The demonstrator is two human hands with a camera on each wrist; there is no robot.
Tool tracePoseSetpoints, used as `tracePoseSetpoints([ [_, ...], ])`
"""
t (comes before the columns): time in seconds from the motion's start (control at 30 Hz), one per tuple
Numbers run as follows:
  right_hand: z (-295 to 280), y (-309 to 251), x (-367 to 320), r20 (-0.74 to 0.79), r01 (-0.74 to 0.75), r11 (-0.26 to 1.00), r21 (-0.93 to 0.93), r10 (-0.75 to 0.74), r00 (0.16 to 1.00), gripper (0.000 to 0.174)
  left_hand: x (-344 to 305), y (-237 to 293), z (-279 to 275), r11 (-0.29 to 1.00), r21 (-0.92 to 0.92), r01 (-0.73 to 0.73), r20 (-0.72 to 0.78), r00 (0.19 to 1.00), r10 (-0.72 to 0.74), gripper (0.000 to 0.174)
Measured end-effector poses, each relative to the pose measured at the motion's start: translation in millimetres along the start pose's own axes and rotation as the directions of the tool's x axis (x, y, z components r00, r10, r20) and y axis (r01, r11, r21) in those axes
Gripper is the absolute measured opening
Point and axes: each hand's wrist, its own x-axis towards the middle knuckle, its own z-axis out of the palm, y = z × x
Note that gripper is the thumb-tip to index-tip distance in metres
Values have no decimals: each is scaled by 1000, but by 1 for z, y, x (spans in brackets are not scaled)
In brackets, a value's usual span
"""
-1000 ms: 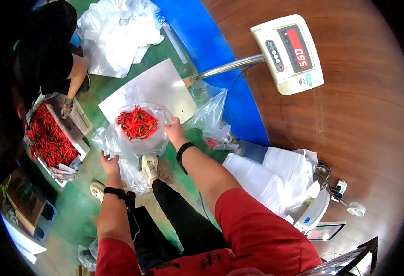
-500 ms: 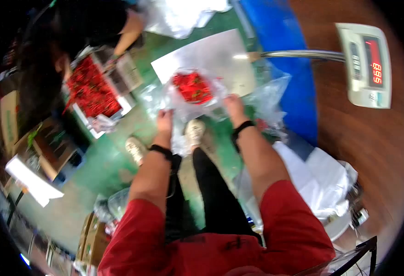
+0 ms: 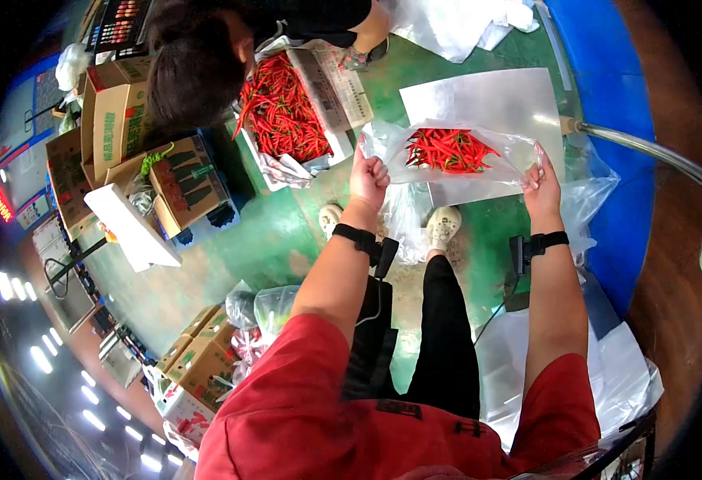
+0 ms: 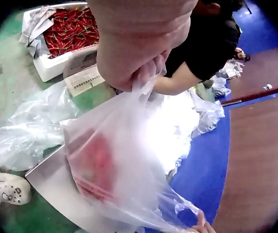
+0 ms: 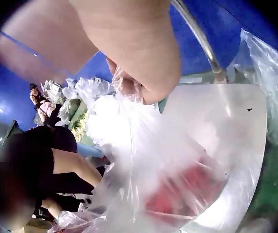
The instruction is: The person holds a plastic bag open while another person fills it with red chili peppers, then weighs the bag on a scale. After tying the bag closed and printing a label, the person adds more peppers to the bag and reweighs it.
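A clear plastic bag (image 3: 507, 144) holding red chili peppers (image 3: 451, 152) is stretched sideways between my two hands. My left hand (image 3: 369, 178) grips its left corner, fingers curled in. At the opposite corner, my right hand (image 3: 541, 188) pinches the gathered plastic. Behind and beneath the bag lies the scale's flat metal platform (image 3: 487, 88). In the left wrist view the film (image 4: 129, 126) runs taut down from my left hand (image 4: 143, 48). Bunched plastic (image 5: 129, 87) shows between the right hand's fingers in the right wrist view; the peppers are blurred through it.
A white box of red chilies (image 3: 287, 112) stands at left, with another person (image 3: 199, 64) bending beside it. Cardboard boxes (image 3: 187, 184) sit further left. A metal pole (image 3: 647, 148) rises from the platform's right side. White plastic sheets (image 3: 575, 368) lie at lower right.
My hands have moved up and apart, pulling the bag's mouth from a round opening into a wide, stretched shape. The head view has swung left, and the scale's display has left the frame.
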Motion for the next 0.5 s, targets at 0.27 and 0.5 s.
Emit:
tracePoseSetpoints([
  [0.27, 33, 2, -6, 128, 35, 990, -138, -17, 992, 39, 2, 10, 7, 987, 163, 12, -49, 999, -4, 59],
  [0.5, 39, 2, 1, 34, 29, 979, -202, -22, 999, 38, 0, 7, 7, 967, 253, 5, -72, 997, 14, 62],
])
